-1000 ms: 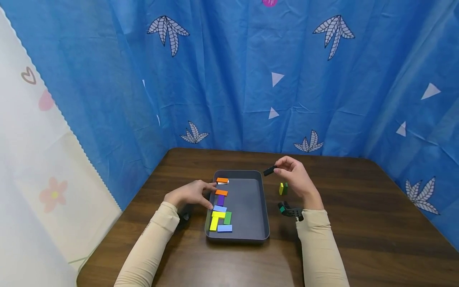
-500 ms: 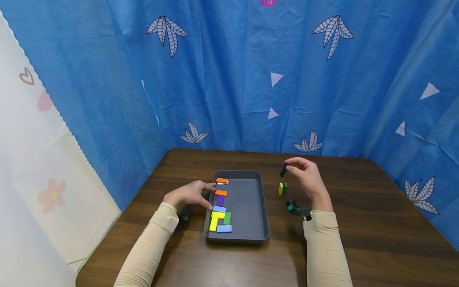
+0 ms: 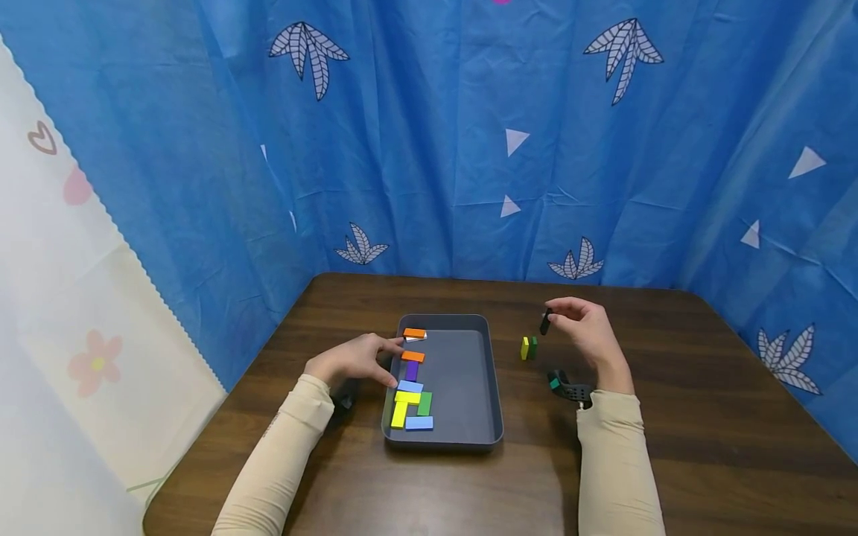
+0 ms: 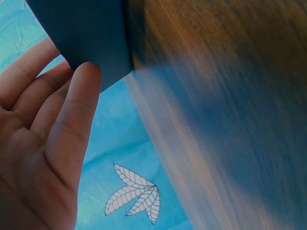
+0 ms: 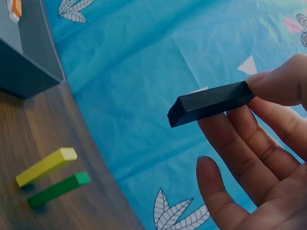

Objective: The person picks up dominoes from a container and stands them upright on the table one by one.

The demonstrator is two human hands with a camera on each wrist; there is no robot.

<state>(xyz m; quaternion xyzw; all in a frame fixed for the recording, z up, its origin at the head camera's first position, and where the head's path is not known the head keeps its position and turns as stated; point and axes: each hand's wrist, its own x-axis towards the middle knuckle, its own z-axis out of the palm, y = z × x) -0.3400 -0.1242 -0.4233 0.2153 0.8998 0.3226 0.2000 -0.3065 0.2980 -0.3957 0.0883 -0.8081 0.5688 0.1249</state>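
My right hand (image 3: 585, 331) pinches a black block (image 5: 211, 103) at one end between thumb and fingers, raised over the table. On the table below it, a yellow block (image 5: 46, 166) and a green block (image 5: 58, 189) stand upright side by side. My left hand (image 3: 358, 359) rests at the left rim of a dark grey tray (image 3: 462, 439), thumb and fingers spread and loosely bent along it. In the left wrist view the thumb (image 4: 84, 100) lies against the tray's outer wall; the fingertips are partly hidden. Along the tray's left side lie several coloured blocks.
Inside the tray are orange blocks (image 3: 413, 356), a purple block (image 3: 412, 370), light blue blocks (image 3: 419, 423), yellow blocks (image 3: 399, 415) and a green block (image 3: 425, 403). A white piece shows under the far orange block. A blue curtain (image 3: 429, 149) hangs behind the wooden table (image 3: 670, 387).
My right hand has moved right, away from the tray, carrying the black block, which has turned from slanting to nearly upright. The left hand has stayed at the tray's rim.
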